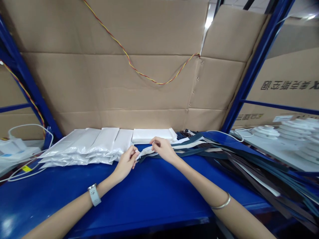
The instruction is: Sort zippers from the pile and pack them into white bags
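Observation:
My left hand (126,163) is closed, thumb and fingers pinching the end of a white fabric strip (147,151) where a small white piece shows. Close by on the right, my right hand (163,149) has its thumb and fingertips pressed together just above that strip. Whatever lies between those fingertips is too small to make out. Beneath and beyond it runs a bundle of long flat strips (214,151) in dark teal, brown and white, spreading to the right and hanging over the front edge.
Flat white plastic packets (99,142) lie stacked at the left on the blue table (159,192). Behind my hands sits a white packet (152,135). Cardboard (124,83) backs the table, with a red-yellow wire (129,63) across it. White round parts (266,131) stand right.

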`<state>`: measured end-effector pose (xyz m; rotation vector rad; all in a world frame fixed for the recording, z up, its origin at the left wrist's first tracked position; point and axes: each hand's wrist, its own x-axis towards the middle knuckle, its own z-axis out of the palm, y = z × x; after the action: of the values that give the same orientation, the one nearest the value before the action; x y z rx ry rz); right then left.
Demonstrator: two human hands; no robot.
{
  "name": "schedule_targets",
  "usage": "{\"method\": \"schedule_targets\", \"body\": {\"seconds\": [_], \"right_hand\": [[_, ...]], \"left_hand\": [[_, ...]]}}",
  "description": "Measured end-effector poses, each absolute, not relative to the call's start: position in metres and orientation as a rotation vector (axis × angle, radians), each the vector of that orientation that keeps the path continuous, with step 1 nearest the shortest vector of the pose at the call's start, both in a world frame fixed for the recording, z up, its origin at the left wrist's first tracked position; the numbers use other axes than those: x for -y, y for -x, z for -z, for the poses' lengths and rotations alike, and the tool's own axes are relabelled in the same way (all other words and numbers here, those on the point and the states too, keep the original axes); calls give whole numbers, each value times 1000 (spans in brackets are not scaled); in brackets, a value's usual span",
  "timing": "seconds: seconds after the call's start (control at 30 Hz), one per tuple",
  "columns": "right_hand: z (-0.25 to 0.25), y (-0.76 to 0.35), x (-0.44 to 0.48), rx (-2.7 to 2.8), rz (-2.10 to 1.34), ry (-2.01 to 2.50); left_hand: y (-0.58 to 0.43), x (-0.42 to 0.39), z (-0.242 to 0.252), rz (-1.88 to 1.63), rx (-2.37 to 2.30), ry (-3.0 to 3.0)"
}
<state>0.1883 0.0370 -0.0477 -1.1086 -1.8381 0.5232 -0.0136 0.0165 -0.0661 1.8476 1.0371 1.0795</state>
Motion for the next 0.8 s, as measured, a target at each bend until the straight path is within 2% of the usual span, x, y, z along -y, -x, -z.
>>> {"method": "schedule_targets", "body": {"seconds": [0.37,0.57,0.8], "right_hand": [[38,-193,-34,1827,-469,1115],[45,-183,-27,2050,-426,1001],[58,-160,-18,2003,-886,912]], "left_hand": [[14,-17,68,-1072,-1025,-1861],[14,-17,68,-1076,-980,-1803],[13,-12,64,-1073,-836,-1746]]}}
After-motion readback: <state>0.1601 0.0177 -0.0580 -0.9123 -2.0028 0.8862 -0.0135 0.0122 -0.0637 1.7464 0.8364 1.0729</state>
